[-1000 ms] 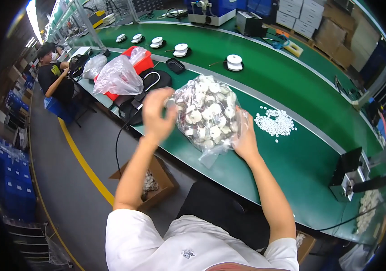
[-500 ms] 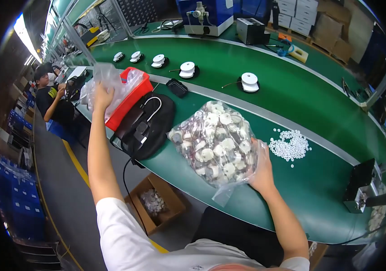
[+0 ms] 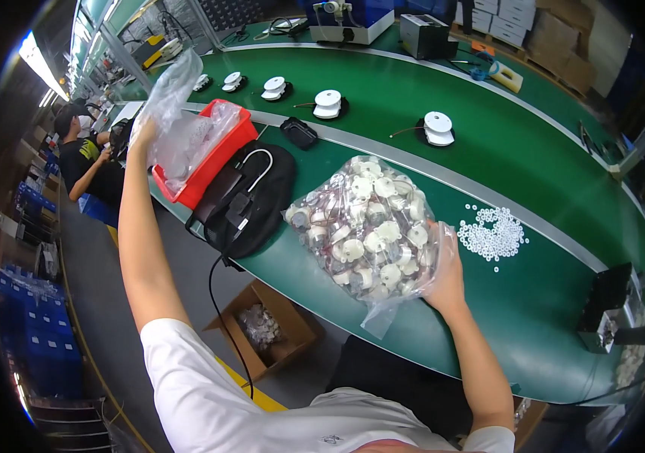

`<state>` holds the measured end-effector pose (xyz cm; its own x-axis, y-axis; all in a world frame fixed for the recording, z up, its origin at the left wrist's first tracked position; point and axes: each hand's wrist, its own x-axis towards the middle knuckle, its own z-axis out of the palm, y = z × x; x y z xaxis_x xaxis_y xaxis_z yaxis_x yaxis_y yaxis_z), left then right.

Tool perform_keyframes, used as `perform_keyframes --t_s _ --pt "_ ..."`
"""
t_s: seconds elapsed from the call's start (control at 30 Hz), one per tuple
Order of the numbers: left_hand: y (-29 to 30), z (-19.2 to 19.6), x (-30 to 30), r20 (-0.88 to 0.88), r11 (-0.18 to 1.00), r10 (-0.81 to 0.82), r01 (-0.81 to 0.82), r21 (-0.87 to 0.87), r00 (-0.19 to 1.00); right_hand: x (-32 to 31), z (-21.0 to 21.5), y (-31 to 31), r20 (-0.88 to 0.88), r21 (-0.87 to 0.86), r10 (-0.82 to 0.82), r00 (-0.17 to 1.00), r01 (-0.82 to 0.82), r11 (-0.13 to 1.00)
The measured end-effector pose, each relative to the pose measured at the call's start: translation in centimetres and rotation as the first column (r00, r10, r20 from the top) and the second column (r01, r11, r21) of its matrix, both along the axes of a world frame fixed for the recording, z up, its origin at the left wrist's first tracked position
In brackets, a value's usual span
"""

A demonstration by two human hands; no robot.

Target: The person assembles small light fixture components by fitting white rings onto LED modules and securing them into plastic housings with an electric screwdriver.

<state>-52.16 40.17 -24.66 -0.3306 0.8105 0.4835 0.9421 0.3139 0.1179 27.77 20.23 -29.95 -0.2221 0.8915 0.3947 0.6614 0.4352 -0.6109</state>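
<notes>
My left hand is closed on a crumpled clear plastic bag, raised at the red bin. More clear plastic fills this bin. My right hand grips the right side of a large clear bag full of white round plastic parts with thin wires, which rests on the green bench. Some of the right fingers are hidden behind the bag's film. Just right of that bag lies a loose pile of small white rings.
White spools on dark bases stand in a row along the green conveyor. Beside the bin lie a black bag with a cable and a small black case. A cardboard box sits below the bench. Another person sits far left.
My left hand has moved left and up from the red bin, drawing the clear plastic bag higher. My right hand stays on the full bag. The view has shifted slightly.
</notes>
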Motion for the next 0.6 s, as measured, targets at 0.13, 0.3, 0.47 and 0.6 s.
perform_keyframes --t_s 0.13,0.3,0.47,0.6 --pt "-5.0 15.1 1.8 0.518 0.961 -0.214 0.084 0.263 0.828 -0.8 1.7 -1.2 -0.108 -0.055 0.051 0.993 -0.057 0.997" --pt "-8.1 20.9 10.3 0.619 0.934 -0.283 0.065 0.35 0.733 -0.3 1.2 -1.3 -0.143 -0.047 0.057 0.988 -0.065 0.997" --pt "-9.4 24.1 24.1 0.761 0.87 -0.473 0.101 0.482 0.444 1.6 0.0 -0.7 -0.249 -0.01 0.095 0.964 -0.101 0.995" --pt "-11.3 26.7 29.0 0.695 0.898 -0.44 0.293 0.329 0.569 2.4 3.6 -0.1 -0.695 0.032 0.105 0.711 -0.116 0.993"
